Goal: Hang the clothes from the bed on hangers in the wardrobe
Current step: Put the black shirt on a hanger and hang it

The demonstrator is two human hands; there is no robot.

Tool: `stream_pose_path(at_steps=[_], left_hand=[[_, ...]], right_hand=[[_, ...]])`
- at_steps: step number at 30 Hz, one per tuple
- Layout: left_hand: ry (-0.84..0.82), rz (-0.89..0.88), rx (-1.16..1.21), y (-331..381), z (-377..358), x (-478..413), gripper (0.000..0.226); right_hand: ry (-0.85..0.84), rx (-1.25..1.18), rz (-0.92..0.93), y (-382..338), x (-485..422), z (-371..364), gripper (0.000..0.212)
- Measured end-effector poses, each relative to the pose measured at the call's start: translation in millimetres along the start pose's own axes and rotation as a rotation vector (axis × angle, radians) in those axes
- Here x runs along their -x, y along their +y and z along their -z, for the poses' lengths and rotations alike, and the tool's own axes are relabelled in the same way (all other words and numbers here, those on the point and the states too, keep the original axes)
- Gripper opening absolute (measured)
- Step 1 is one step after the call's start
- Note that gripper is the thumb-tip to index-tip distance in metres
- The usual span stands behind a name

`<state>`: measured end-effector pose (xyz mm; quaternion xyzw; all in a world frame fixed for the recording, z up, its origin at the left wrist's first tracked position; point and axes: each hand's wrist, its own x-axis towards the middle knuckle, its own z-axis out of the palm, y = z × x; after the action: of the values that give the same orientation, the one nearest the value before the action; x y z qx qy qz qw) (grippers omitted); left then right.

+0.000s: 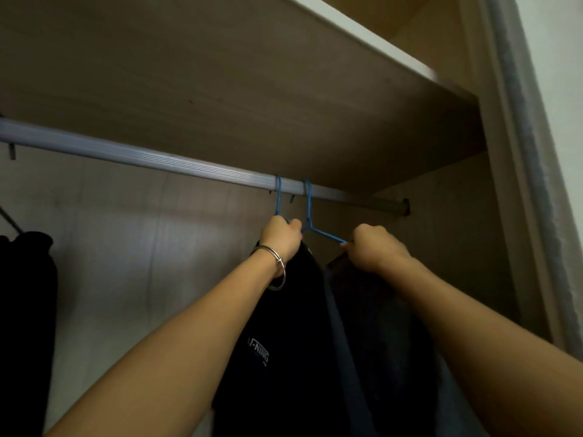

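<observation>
Two blue wire hangers hook over the grey wardrobe rail point(157, 159). My left hand point(280, 236), with a metal bangle on its wrist, grips the neck of the left hanger point(278, 197), which carries a black garment point(284, 342) with white lettering. My right hand point(372, 247) grips the sloping arm of the right hanger point(309, 203), where a dark grey garment point(378, 326) hangs. The hanger shoulders are mostly hidden by my hands and the cloth.
A wooden shelf point(252, 89) sits close above the rail. Another black garment point(25, 294) hangs at the far left. The wardrobe side panel point(457, 231) and the door frame point(520, 152) stand on the right. Bare rail runs between the left garment and the hangers.
</observation>
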<state>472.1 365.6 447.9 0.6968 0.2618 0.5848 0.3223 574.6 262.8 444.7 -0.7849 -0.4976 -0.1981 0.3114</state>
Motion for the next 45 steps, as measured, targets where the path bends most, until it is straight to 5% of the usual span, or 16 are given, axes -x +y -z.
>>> stream_pose_path(at_steps=[8, 20, 25, 31, 38, 45], left_hand=[[-0.052, -0.031, -0.106, 12.0, -29.7, -3.8, 0.034], [-0.205, 0.034, -0.189, 15.4, -37.6, 1.3, 0.035], [-0.153, -0.054, -0.323, 17.9, -21.0, 18.9, 0.048], [-0.021, -0.253, -0.758, 32.7, 72.4, 63.7, 0.026], [0.333, -0.146, -1.184, 63.0, 233.6, 137.7, 0.025], [0.527, -0.059, -1.176, 89.2, 328.3, 188.0, 0.029]], right_hand=[[0.116, 0.000, -0.129, 10.1, -16.9, 12.1, 0.019], [-0.052, -0.223, -0.152, 19.7, -14.9, 7.3, 0.040], [0.225, -0.260, -0.054, 5.0, -6.3, 21.7, 0.030], [0.233, -0.530, 0.234, -58.9, 24.8, 24.6, 0.016], [-0.012, -0.701, 0.486, -161.3, 79.1, -26.2, 0.018], [-0.176, -0.936, 0.610, -263.1, 135.3, -24.8, 0.020]])
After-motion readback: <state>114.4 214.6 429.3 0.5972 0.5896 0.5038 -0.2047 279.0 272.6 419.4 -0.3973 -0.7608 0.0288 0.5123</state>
